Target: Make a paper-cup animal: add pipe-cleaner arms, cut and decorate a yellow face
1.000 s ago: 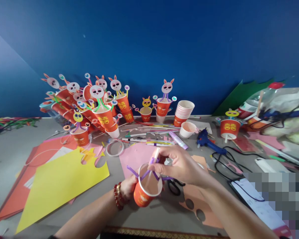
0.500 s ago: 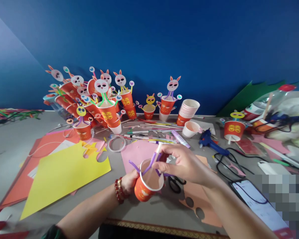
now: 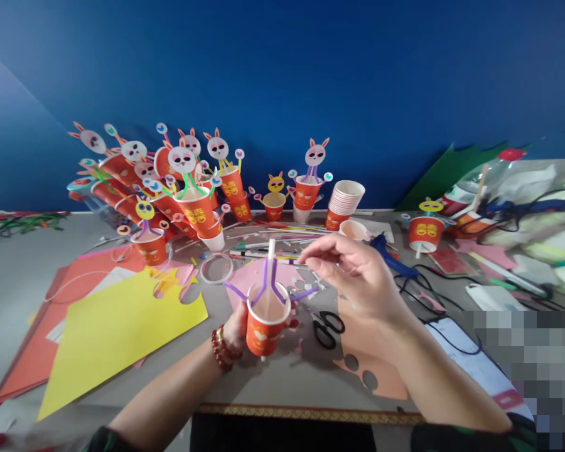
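Note:
A red paper cup (image 3: 265, 337) with a white rim stands out near the middle, and my left hand (image 3: 238, 328) is wrapped round it. Purple pipe cleaners (image 3: 277, 285) rise inside the cup and bend out over both sides. Between them a white stick (image 3: 272, 249) sticks up, and a short end shows under the cup. My right hand (image 3: 353, 273) hovers to the right of the cup, apart from it, fingers loosely extended with a gap at the thumb and nothing visible between them.
Rabbit-faced cups (image 3: 198, 210) crowd the back left. Stacked cups (image 3: 344, 204) stand behind. Black scissors (image 3: 328, 329), a blue glue gun (image 3: 393, 257) with a cable and a phone (image 3: 471, 358) lie right. Yellow paper (image 3: 122, 339) covers the left; orange paper (image 3: 381, 370) lies under my right arm.
My right hand has let go of the purple pipe cleaners and moved up and right. The cup has turned more upright in my left hand, and the view has shifted slightly.

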{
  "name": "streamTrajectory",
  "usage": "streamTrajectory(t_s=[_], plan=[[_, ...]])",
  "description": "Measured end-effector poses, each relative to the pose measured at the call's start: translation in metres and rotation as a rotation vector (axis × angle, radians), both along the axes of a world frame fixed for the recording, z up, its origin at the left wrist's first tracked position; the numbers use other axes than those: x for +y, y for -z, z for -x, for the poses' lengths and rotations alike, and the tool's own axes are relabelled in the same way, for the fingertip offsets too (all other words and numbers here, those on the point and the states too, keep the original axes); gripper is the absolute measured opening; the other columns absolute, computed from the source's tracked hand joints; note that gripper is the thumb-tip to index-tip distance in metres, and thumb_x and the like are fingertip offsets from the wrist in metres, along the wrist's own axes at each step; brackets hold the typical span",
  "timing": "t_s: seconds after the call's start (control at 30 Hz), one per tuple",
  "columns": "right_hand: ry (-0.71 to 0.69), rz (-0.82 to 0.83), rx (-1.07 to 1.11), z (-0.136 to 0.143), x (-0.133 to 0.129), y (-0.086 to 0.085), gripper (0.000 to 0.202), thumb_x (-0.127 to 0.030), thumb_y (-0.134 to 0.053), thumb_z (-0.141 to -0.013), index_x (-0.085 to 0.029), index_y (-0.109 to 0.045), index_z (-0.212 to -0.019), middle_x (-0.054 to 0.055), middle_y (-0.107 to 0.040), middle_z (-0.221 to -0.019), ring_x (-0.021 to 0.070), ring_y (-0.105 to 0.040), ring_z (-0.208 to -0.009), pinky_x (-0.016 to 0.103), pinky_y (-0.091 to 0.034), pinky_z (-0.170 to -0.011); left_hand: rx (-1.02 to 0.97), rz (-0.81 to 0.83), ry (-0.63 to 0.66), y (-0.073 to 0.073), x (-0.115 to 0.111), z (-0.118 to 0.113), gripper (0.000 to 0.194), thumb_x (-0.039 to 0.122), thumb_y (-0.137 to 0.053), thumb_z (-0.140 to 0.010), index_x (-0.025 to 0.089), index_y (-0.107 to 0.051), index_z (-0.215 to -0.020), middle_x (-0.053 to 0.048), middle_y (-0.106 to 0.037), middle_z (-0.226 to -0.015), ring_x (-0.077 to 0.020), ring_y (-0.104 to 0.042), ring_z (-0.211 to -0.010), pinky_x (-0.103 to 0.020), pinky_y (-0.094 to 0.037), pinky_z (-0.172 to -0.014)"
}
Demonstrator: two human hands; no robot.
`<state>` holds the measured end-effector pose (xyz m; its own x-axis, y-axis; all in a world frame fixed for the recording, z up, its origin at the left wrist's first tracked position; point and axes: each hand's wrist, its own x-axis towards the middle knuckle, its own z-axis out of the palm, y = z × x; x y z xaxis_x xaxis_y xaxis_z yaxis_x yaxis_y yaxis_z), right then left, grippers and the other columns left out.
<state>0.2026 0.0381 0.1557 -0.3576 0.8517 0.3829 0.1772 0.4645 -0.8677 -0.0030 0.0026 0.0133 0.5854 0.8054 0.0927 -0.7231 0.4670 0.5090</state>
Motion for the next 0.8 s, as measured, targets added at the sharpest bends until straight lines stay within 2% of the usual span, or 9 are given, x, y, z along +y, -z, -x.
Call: streamTrajectory(t_s=[0.1, 0.2, 0.3, 0.37, 0.43, 0.53, 0.67, 0.8], plan=[[0.043, -0.038, 0.026, -0.006, -0.004, -0.005, 0.018, -0.035, -0.060, -0.095, -0.019, -0.068, -0.096, 0.004, -0.071, -0.089, 0.0150, -0.065, -0.077, 0.026, -0.051, -0.066, -0.028, 0.078, -0.121, -0.015, 0.007, 0.006, 0.062, 0.064, -0.078, -0.067, 0.018, -0.070, -0.108, -0.009, -0.073, -0.101, -0.0207, -0.064, -0.084, -0.045, -0.050, -0.092], [-0.007, -0.054, -0.198, -0.014, -0.016, 0.006, 0.018, -0.034, -0.057, -0.097, -0.021, -0.069, -0.099, 0.004, -0.073, -0.093, 0.0177, -0.067, -0.083, 0.029, -0.052, -0.073, -0.033, 0.092, -0.210, -0.028, 0.013, 0.012, 0.061, 0.064, -0.081, -0.062, 0.018, -0.071, -0.101, -0.006, -0.071, -0.093, -0.0181, -0.061, -0.078, -0.043, -0.051, -0.090], [-0.044, -0.150, -0.564, -0.020, -0.039, 0.045, 0.020, -0.032, -0.057, -0.096, -0.023, -0.070, -0.108, 0.007, -0.073, -0.106, 0.0232, -0.067, -0.097, 0.036, -0.053, -0.083, -0.043, 0.071, -0.256, -0.038, 0.014, 0.017, 0.061, 0.064, -0.081, -0.060, 0.018, -0.070, -0.099, -0.004, -0.068, -0.090, -0.0171, -0.058, -0.077, -0.043, -0.050, -0.090], [-0.057, -0.258, -0.743, -0.024, -0.058, 0.079, 0.037, -0.040, -0.063, -0.092, -0.021, -0.066, -0.123, 0.012, -0.069, -0.123, 0.0306, -0.061, -0.115, 0.045, -0.051, -0.094, -0.053, 0.047, -0.264, -0.042, 0.015, 0.019, 0.061, 0.065, -0.080, -0.061, 0.019, -0.069, -0.098, -0.004, -0.068, -0.090, -0.0166, -0.056, -0.075, -0.043, -0.050, -0.089], [-0.083, -0.348, -0.881, -0.028, -0.074, 0.109, 0.066, -0.052, -0.065, -0.088, -0.016, -0.051, -0.142, 0.016, -0.057, -0.142, 0.0354, -0.050, -0.130, 0.054, -0.043, -0.105, -0.053, 0.016, -0.271, -0.045, 0.015, 0.021, 0.062, 0.069, -0.076, -0.063, 0.018, -0.069, -0.099, -0.005, -0.067, -0.090, -0.0168, -0.055, -0.076, -0.044, -0.050, -0.089], [-0.066, -0.420, -1.002, -0.029, -0.091, 0.135, 0.084, -0.061, -0.056, -0.090, -0.012, -0.031, -0.154, 0.016, -0.039, -0.156, 0.0360, -0.036, -0.142, 0.059, -0.031, -0.113, -0.032, -0.025, -0.274, -0.044, 0.016, 0.022, 0.066, 0.075, -0.070, -0.066, 0.019, -0.070, -0.100, -0.004, -0.066, -0.089, -0.0175, -0.056, -0.077, -0.043, -0.049, -0.090], [-0.088, -0.477, -0.999, -0.024, -0.100, 0.139, 0.095, -0.068, -0.053, -0.088, -0.013, -0.018, -0.157, 0.015, -0.035, -0.158, 0.0357, -0.030, -0.145, 0.060, -0.022, -0.117, -0.023, -0.012, -0.279, -0.041, 0.016, 0.022, 0.063, 0.075, -0.071, -0.064, 0.023, -0.069, -0.100, -0.003, -0.068, -0.096, -0.0166, -0.057, -0.077, -0.042, -0.051, -0.091], [-0.058, -0.474, -1.008, -0.019, -0.096, 0.131, 0.095, -0.070, -0.051, -0.088, -0.013, -0.018, -0.157, 0.015, -0.033, -0.158, 0.0367, -0.029, -0.145, 0.060, -0.023, -0.116, -0.022, 0.006, -0.279, -0.040, 0.013, 0.022, 0.062, 0.075, -0.066, -0.070, 0.023, -0.069, -0.103, -0.003, -0.069, -0.096, -0.0174, -0.059, -0.080, -0.041, -0.050, -0.093]])
